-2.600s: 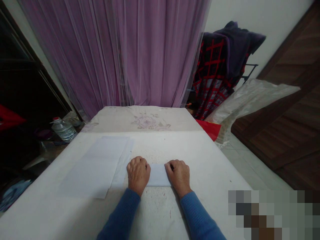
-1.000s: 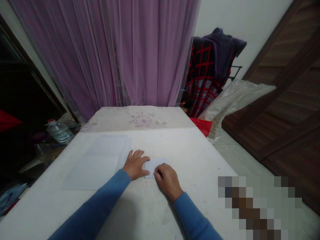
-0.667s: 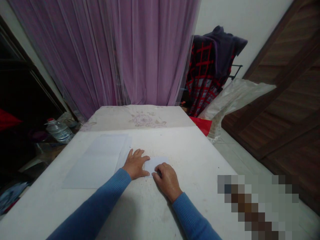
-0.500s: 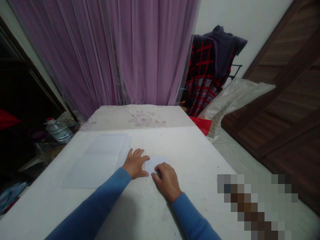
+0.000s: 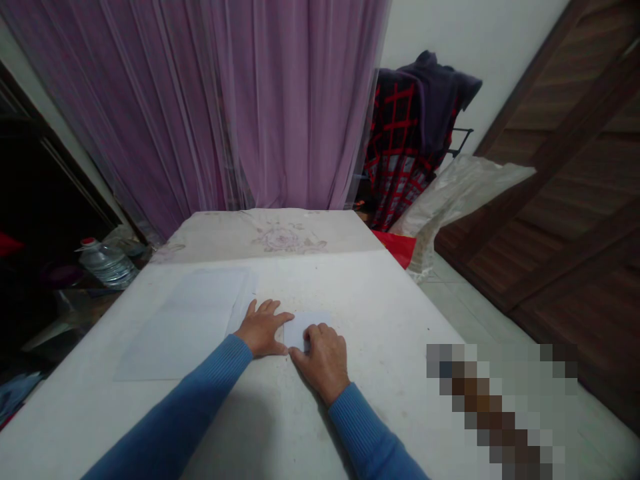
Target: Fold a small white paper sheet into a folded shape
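One small paper [image 5: 296, 327] is lying between the side edges of the table [image 5: 373, 307], at least two larger sheets [image 5: 183, 330] nearer the left edge. One left hand [image 5: 260, 330], fingers spread, is touching the paper; one right hand [image 5: 324, 357] is curling over it, grip undeterminable.

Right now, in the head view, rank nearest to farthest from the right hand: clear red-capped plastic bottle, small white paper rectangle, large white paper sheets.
1. Small paper rectangle: partly covered by the right hand.
2. Large paper sheets: left, past the left hand.
3. Plastic bottle: left of the white table.
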The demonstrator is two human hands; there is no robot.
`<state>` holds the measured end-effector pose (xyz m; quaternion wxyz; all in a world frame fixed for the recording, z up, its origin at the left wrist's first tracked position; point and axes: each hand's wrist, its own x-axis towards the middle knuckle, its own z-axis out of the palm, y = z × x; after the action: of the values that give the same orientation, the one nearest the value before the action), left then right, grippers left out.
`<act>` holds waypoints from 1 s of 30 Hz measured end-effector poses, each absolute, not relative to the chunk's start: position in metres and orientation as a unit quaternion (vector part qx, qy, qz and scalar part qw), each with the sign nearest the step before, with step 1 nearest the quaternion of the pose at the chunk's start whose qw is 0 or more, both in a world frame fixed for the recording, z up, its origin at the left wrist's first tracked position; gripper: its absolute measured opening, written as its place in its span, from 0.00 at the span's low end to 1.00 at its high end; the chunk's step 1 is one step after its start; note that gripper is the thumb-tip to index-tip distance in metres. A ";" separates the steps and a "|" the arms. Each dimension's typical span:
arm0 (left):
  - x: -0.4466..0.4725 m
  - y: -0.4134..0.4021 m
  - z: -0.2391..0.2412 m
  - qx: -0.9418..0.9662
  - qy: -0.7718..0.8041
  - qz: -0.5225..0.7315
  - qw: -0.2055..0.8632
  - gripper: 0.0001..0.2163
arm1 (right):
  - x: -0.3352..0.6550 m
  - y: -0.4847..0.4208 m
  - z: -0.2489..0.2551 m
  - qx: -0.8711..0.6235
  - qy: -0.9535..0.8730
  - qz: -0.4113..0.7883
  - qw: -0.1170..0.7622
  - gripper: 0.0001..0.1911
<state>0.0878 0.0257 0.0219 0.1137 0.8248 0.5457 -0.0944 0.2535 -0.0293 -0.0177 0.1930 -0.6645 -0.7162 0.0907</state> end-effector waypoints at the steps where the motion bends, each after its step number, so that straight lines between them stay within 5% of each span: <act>1: 0.088 0.025 0.023 0.824 0.547 -0.095 0.114 0.37 | 0.254 -0.029 -0.017 -0.663 -0.717 0.094 0.194 0.14; 12: 0.091 0.026 0.024 0.813 0.557 -0.109 0.129 0.38 | 0.275 -0.027 -0.015 -0.652 -0.722 0.138 0.189 0.04; 30: 0.091 0.026 0.023 0.817 0.554 -0.098 0.127 0.38 | 0.341 -0.023 -0.021 -0.669 -0.715 0.099 0.174 0.03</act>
<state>0.0907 0.0257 0.0227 0.1268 0.8170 0.5540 -0.0980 0.3410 -0.0228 -0.0207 0.1741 -0.6693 -0.7155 0.0988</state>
